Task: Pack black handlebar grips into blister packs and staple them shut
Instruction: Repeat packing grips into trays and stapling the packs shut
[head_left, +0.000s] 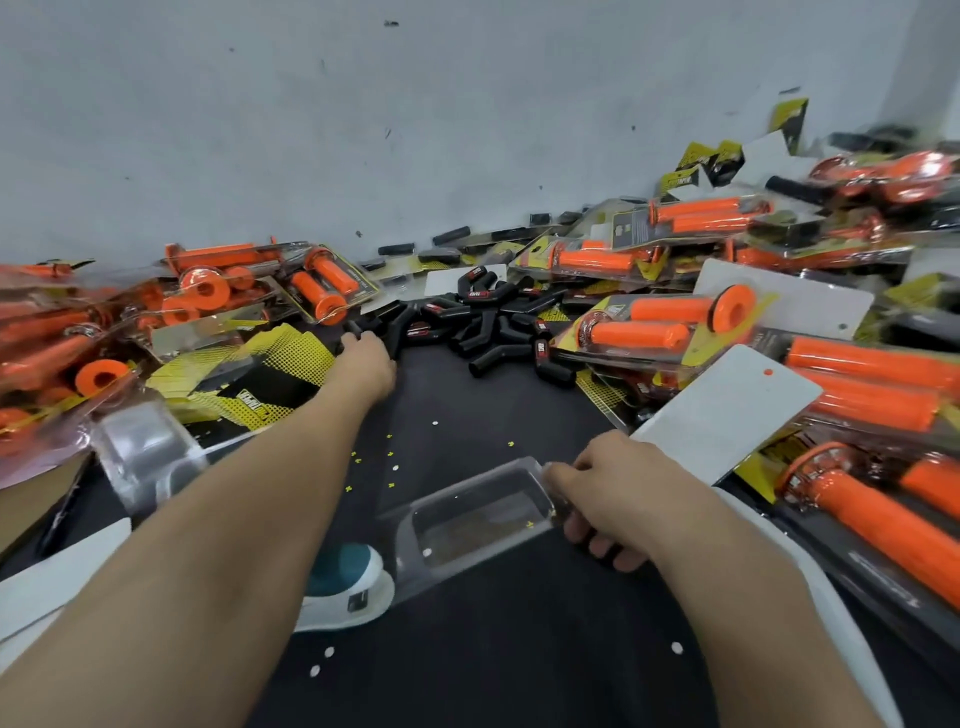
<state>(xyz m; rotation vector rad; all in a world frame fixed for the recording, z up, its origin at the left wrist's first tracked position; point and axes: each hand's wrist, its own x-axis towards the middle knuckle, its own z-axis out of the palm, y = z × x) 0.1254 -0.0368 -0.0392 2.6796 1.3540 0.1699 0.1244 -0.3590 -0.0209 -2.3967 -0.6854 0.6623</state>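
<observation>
left hand (366, 358) outstretched, fingers curled on a black grip (355, 328) at the grip pile (483, 322) edge | right hand (613, 499) pinches clear blister pack (478, 519) end, well apart

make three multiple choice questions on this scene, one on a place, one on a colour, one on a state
1. Where is the left hand?
A at the pile of black grips
B flat on the wall
C inside a pack

2. What colour are the packed grips at the sides?
A blue
B orange
C green

3. The clear pack in the right hand is:
A holding a black grip
B stapled to a card
C without a grip

Answers: 1 A, its fingers reach the pile's near edge. 2 B, orange shows through the plastic. 3 C, the dark table shows through it.
</observation>
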